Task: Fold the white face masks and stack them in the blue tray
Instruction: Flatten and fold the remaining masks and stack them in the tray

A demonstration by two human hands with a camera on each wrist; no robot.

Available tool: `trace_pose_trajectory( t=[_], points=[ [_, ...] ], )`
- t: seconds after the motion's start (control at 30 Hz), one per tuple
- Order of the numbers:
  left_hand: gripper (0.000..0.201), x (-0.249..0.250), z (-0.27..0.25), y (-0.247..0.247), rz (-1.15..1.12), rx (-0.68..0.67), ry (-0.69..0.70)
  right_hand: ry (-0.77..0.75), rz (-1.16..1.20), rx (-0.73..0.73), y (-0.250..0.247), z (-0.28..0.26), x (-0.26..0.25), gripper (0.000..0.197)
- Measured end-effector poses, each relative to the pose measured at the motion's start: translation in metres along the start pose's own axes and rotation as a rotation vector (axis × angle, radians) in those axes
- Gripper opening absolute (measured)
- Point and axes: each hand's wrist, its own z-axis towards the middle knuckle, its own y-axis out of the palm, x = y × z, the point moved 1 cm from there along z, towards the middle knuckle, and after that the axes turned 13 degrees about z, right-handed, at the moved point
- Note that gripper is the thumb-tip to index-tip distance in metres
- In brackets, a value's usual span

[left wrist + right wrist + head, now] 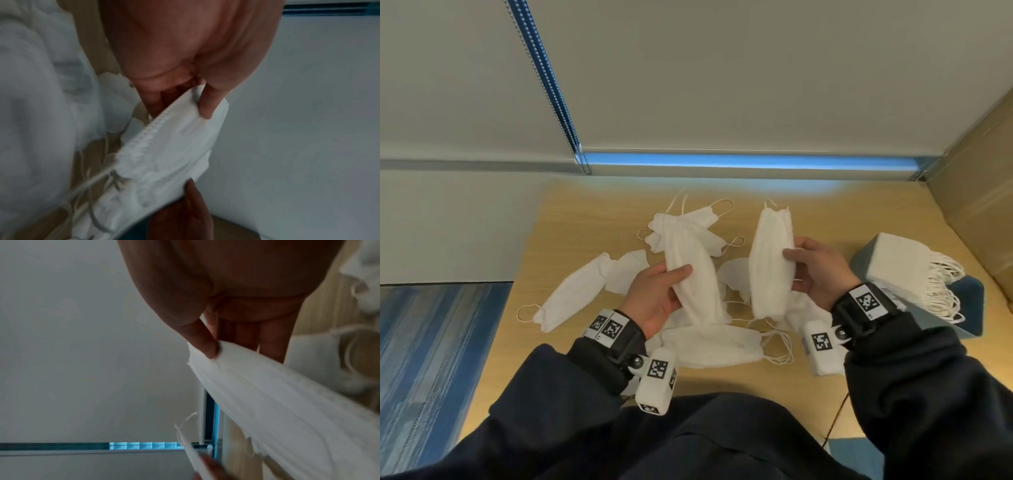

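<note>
Your left hand (657,294) pinches one folded mask (693,274); right hand (820,274) pinches another (770,260), both above table (592,212) middle. Tall stack (904,267) already in tray (962,291) at right edge. Several loose masks (575,294) left to fold.

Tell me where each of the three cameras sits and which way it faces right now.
Head: worn on the head, looking down at the table; both hands, left hand and right hand, and dark sleeves show, each hand gripping a mask.
Left wrist: looks along the palm at the fingers pinching the left mask.
Right wrist: looks along the palm at the fingers pinching the right mask.
Shared: each wrist's mask also shows in the head view, left mask, right mask.
</note>
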Motion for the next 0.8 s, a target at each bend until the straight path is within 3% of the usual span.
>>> trace_pose_trajectory(
  t=[0.13, 0.23, 0.33, 0.53, 0.67, 0.8],
  points=[
    [0.028, 0.014, -0.013, 0.028, 0.071, -0.127, 0.082, 0.059, 0.15, -0.105, 0.031, -0.018, 0.021, 0.031],
    [0.024, 0.022, -0.016, 0.034, 0.357, -0.085, 0.268, 0.063, 0.25, -0.133, 0.047, -0.032, 0.034, 0.034],
    [0.027, 0.019, -0.01, 0.03, 0.531, -0.032, 0.35, 0.066, 0.363, -0.142, 0.055, -0.044, 0.045, 0.034],
    [0.03, 0.013, -0.002, 0.019, 0.627, -0.092, 0.331, 0.068, 0.339, -0.218, 0.058, -0.056, 0.057, 0.035],
    [0.063, 0.01, 0.002, 0.016, 0.661, -0.085, 0.276, -0.043, 0.238, -0.26, 0.057, -0.056, 0.065, 0.038],
    [0.048, 0.002, -0.004, 0.016, 0.623, -0.204, 0.264, -0.044, 0.369, -0.198, 0.058, -0.054, 0.064, 0.039]
  ],
)
